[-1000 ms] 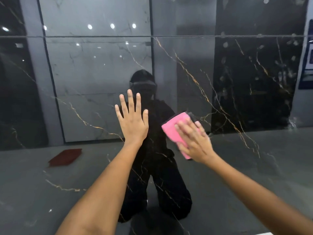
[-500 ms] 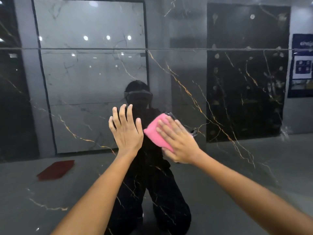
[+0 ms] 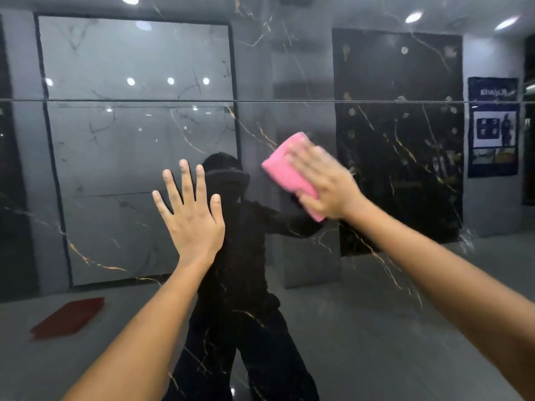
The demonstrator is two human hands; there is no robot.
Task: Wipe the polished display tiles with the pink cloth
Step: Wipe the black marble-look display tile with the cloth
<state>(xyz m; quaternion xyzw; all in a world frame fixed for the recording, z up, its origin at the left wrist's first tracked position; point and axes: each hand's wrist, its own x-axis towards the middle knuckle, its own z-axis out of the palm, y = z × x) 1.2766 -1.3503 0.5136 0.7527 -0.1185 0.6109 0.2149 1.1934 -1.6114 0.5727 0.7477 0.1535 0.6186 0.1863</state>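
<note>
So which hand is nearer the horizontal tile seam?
Right. The right hand presses the cloth just below the seam; the left hand lies flat, lower on the tile.

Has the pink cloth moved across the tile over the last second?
Yes. The pink cloth under the right hand went up and right, nearer the horizontal tile seam and farther from the left hand.

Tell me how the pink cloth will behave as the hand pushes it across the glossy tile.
The pink cloth looks folded into a thick pad, so it probably stays bunched under the flat right hand rather than flopping. The tile is mirror-glossy, so it likely slides easily. It looks soft and light; it might slip out if pressure eases.
</note>
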